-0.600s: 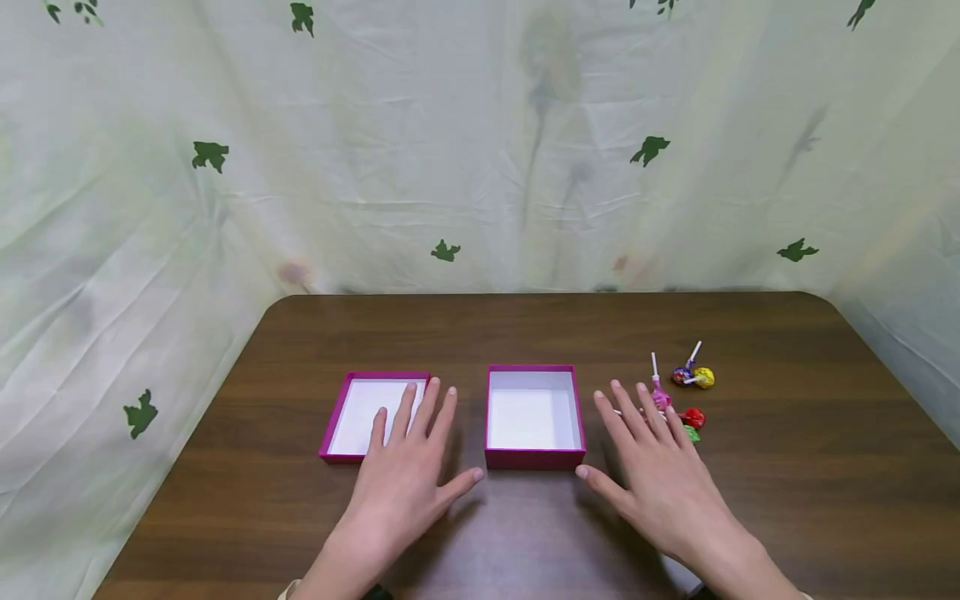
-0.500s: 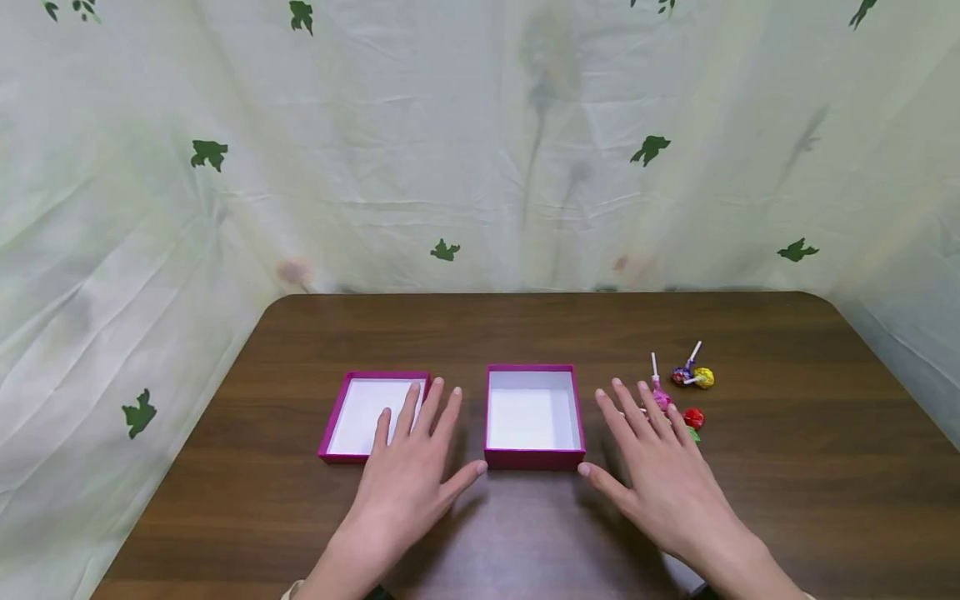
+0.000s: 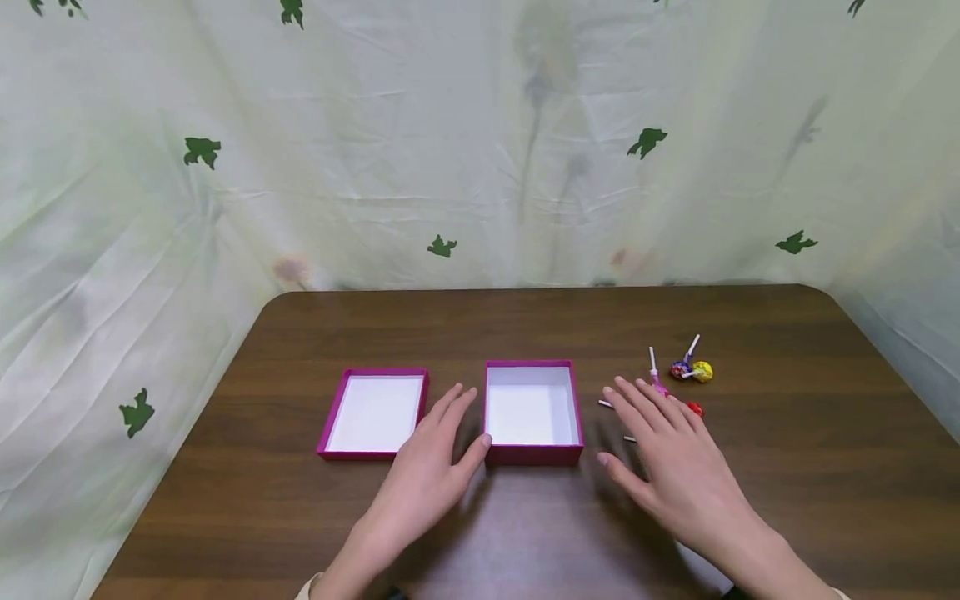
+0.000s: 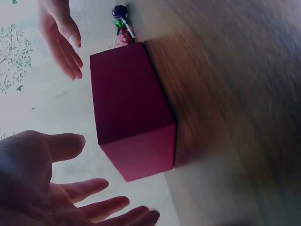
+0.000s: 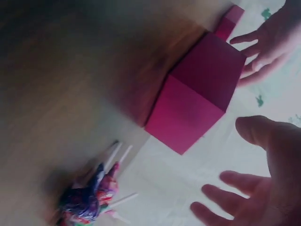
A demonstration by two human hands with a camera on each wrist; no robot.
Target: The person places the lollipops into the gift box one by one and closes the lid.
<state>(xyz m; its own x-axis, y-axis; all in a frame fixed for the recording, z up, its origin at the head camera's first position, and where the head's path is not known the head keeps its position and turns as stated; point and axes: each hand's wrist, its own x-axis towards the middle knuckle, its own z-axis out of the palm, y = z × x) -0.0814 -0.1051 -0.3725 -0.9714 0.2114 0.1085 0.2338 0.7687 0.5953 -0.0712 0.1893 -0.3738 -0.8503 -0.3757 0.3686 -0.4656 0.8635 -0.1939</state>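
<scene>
Left hand (image 3: 420, 471) had shifted toward the box (image 3: 532, 455), right hand (image 3: 678, 471) slightly away. Both were empty, fingers extended. Box stood between them, lid (image 3: 375, 412) at left. Judged risk: a low right-hand sweep could scatter the partly hidden lollipops (image 3: 702, 371). Near counter (image 3: 540, 533) gave open room; its far edge lay well apart.

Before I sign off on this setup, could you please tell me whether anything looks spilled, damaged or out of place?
Nothing looks spilled or damaged: the open magenta box and shallow lid look intact. Only the lollipops, right of the box, look untidy, scattered with sticks pointing different ways.
</scene>
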